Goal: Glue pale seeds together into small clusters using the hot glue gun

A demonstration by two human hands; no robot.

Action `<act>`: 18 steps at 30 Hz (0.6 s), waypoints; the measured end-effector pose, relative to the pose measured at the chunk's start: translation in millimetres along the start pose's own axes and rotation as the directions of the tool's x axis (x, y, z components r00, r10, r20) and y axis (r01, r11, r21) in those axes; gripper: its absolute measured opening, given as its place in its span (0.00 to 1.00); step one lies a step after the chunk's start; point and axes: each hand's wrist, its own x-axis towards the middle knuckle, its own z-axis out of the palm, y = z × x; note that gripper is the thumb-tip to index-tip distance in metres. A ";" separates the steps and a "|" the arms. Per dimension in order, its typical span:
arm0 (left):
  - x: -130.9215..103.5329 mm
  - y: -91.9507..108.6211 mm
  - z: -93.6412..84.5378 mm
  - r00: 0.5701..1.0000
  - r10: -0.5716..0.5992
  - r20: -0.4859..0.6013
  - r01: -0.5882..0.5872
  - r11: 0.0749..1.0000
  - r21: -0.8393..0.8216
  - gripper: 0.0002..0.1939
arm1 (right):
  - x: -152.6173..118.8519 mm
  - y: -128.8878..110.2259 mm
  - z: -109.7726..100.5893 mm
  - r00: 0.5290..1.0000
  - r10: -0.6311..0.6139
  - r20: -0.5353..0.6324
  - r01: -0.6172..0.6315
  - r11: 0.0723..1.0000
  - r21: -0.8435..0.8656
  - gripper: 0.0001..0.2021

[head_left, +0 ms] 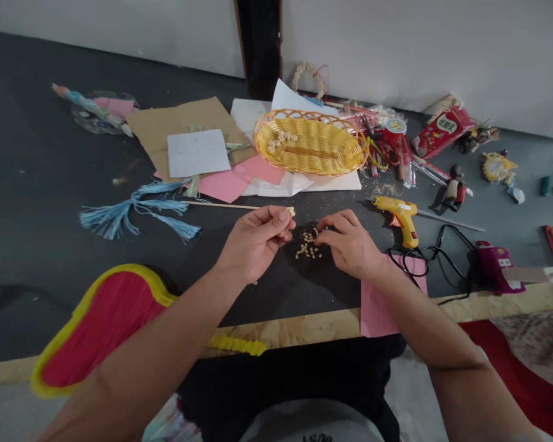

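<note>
Between the thumb and fingers of my left hand (260,236), a small pale, knobbly cluster (291,212) is pinched, its tip showing past the thumb. A thin wooden stick (223,204) runs from the blue tassel (113,215) to behind that hand; whether the hand holds it I cannot tell. My right hand (348,240) reaches over a loose pile of tiny beige pieces (308,245). Its thumb and forefinger are drawn close together at the pile's right edge, and anything between them is hidden. Behind both hands, a yellow wicker basket (311,144) contains several pale clusters (282,141).
A yellow glue gun (399,215) with a black cord lies right of my hands. Pink paper (373,307) overlaps the table's front edge under my right forearm. A red shape with yellow trim (115,313) lies beneath my left arm. A red box (445,129) stands at the back.
</note>
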 end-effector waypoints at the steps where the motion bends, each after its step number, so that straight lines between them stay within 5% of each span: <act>1: -0.1 -0.1 -0.1 1.000 -0.002 -0.001 0.002 1.000 0.001 0.12 | 0.0 0.4 0.3 1.000 0.000 -0.004 0.000 1.000 0.002 0.17; 18: -1.6 -2.9 0.4 1.000 -0.019 0.013 0.018 0.999 0.034 0.12 | -2.5 3.0 -1.6 0.999 -0.006 0.036 0.007 1.000 -0.023 0.06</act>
